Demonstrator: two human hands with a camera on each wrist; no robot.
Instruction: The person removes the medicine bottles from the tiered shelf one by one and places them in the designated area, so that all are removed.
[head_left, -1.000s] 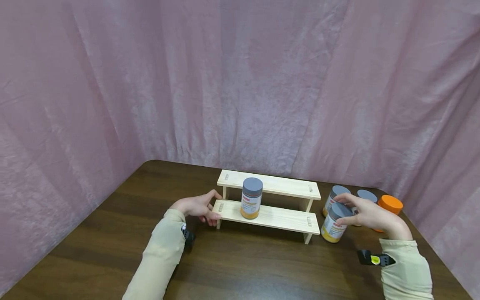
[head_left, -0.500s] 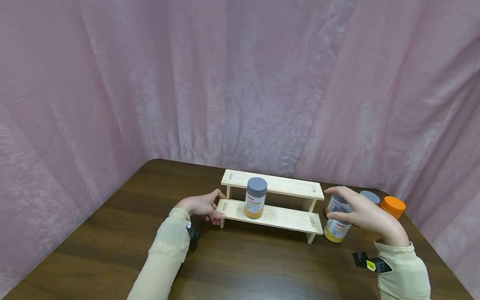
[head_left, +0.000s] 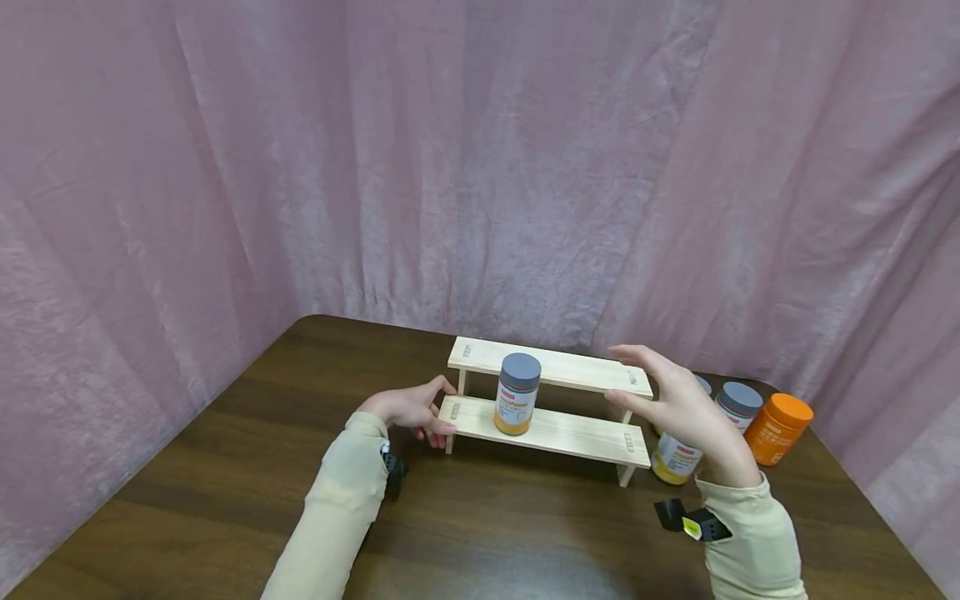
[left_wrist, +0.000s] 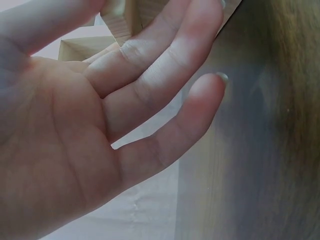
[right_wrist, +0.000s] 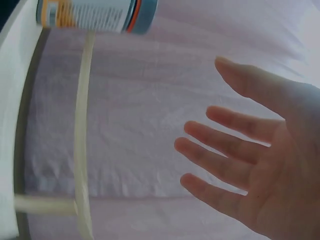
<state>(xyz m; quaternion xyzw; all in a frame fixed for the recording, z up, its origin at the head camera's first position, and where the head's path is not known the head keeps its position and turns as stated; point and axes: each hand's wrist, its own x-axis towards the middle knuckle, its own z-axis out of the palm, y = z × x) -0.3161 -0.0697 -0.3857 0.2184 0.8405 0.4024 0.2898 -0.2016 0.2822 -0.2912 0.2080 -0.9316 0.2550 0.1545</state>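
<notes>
A two-tier pale wooden shelf [head_left: 577, 433] stands on the table, and a jar with a grey lid [head_left: 517, 396] is upright on its lower board, left of the middle. My left hand [head_left: 411, 408] grips the left end of the lower board between thumb and fingers; in the left wrist view the other fingers [left_wrist: 145, 95] are spread beside the wood. Above the shelf's right end hovers my right hand [head_left: 678, 404], its fingers spread and holding nothing. In the right wrist view that hand [right_wrist: 280, 165] is apart from the shelf jar [right_wrist: 95, 14].
Right of the shelf stand more grey-lidded jars, a front one [head_left: 677, 460] and one farther right [head_left: 739, 404]; another is mostly hidden behind my right hand. An orange jar [head_left: 778, 429] stands beside them. Pink curtain [head_left: 480, 167] hangs around the dark wooden table [head_left: 510, 533].
My right hand has left the front grey-lidded jar and moved left and up to the shelf's right end. The left hand keeps its grip. The view has shifted slightly.
</notes>
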